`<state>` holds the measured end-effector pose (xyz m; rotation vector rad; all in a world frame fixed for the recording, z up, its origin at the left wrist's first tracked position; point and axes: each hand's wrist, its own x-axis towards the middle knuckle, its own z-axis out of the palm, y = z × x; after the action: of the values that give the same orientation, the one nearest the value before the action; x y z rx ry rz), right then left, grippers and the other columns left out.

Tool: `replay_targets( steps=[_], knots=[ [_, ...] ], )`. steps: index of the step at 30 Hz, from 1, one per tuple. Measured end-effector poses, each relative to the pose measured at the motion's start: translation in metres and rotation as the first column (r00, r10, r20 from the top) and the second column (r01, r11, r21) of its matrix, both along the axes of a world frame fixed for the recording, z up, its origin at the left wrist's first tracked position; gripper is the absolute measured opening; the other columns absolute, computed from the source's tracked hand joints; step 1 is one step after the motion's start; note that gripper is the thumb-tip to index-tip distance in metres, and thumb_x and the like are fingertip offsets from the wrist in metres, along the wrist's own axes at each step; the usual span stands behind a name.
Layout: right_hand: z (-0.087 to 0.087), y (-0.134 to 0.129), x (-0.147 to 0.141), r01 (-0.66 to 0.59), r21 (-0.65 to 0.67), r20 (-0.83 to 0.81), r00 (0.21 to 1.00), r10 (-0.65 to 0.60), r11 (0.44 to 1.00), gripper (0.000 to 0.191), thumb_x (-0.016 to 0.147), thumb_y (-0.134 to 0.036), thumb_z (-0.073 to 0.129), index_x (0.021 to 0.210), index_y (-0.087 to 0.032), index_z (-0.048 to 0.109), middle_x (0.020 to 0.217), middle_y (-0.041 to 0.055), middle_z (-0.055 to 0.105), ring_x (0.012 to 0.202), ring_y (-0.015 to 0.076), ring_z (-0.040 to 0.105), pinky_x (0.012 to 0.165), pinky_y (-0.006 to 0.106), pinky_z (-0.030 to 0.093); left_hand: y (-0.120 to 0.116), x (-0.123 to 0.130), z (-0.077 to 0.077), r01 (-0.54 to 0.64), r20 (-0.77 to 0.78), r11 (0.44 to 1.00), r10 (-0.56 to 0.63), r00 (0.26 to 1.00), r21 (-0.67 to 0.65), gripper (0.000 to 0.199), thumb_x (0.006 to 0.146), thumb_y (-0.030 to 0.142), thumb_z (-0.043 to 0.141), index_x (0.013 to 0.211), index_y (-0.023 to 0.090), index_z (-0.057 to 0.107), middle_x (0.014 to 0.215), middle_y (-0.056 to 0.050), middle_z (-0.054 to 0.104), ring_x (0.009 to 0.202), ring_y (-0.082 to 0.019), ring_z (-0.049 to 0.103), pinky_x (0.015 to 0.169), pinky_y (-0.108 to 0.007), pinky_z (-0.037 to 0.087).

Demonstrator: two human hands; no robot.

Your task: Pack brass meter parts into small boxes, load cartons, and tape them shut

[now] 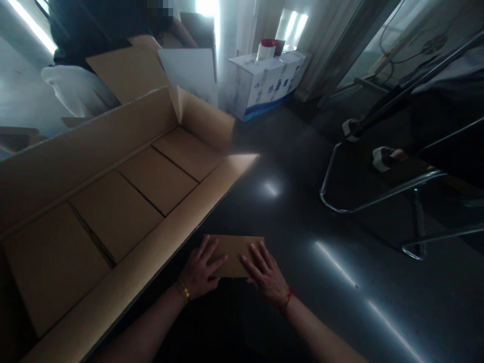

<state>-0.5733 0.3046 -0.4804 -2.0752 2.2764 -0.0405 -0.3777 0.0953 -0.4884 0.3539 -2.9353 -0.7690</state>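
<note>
Between my hands is a small brown cardboard box, of which only one flat face shows clearly. My left hand grips its left end, fingers spread over the face and thumb at the near edge. On the right end, my right hand holds it the same way. Just left of my hands stands a long open carton with its flaps up. Inside lie several brown cardboard boxes side by side in a row, thin gaps between them.
Beyond the carton, a person in dark clothing stands by more cardboard. A white printed box with a tape roll on it is by the wall. Metal tube legs and another person's shoes are on the right.
</note>
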Motion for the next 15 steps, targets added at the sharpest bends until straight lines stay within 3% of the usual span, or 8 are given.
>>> replay_targets(
  steps=[3,5,7,11,15],
  knots=[
    [-0.001,-0.003,0.003,0.02,0.012,0.042,0.999,-0.02,1.0,0.066,0.088,-0.04,0.056,0.146,-0.033,0.024,0.157,0.0129,0.007,0.14,0.0446,0.004,0.099,0.062,0.041,0.002,0.004,-0.005,0.041,-0.004,0.996,-0.041,0.999,-0.078,0.05,0.081,0.024,0.056,0.13,0.035,0.053,0.15,-0.011,0.031,0.14,-0.039,0.021,0.095,-0.053,0.042],
    [-0.001,-0.004,0.004,0.041,0.011,0.035,0.999,-0.041,0.999,0.065,0.089,-0.034,0.056,0.146,-0.035,0.025,0.157,0.0119,0.007,0.14,0.0444,0.003,0.101,0.062,0.039,0.004,0.008,-0.011,0.039,0.026,0.993,-0.036,0.999,-0.11,0.048,0.086,0.022,0.05,0.132,0.038,0.05,0.15,-0.009,0.033,0.14,-0.036,0.022,0.096,-0.051,0.041],
    [-0.002,-0.005,0.005,0.047,0.004,0.006,0.999,-0.047,0.999,0.065,0.089,-0.03,0.055,0.146,-0.037,0.025,0.157,0.0118,0.009,0.14,0.044,0.005,0.101,0.063,0.037,0.008,0.013,-0.018,0.028,0.069,0.993,-0.02,0.997,-0.118,0.055,0.087,0.021,0.052,0.137,0.042,0.041,0.153,-0.007,0.028,0.141,-0.036,0.021,0.101,-0.055,0.036],
    [-0.005,-0.004,0.006,0.049,0.01,-0.044,0.998,-0.049,0.999,0.067,0.088,-0.031,0.058,0.145,-0.039,0.024,0.156,0.0119,0.014,0.14,0.0446,0.01,0.098,0.072,0.034,0.016,0.02,-0.02,0.008,0.129,0.994,0.007,0.992,-0.108,0.07,0.084,0.023,0.056,0.142,0.047,0.025,0.157,-0.003,0.015,0.142,-0.036,0.016,0.11,-0.066,0.014],
    [-0.013,-0.001,0.005,0.026,-0.051,0.001,1.0,-0.026,0.998,0.066,0.087,-0.022,0.057,0.145,-0.033,0.028,0.156,0.012,0.014,0.14,0.0427,0.006,0.097,0.061,0.045,0.019,-0.002,-0.004,-0.047,0.199,0.996,0.061,0.978,-0.072,0.085,0.073,0.032,0.069,0.143,0.046,0.023,0.158,-0.007,0.009,0.142,-0.04,0.01,0.106,-0.074,0.002]
  ],
)
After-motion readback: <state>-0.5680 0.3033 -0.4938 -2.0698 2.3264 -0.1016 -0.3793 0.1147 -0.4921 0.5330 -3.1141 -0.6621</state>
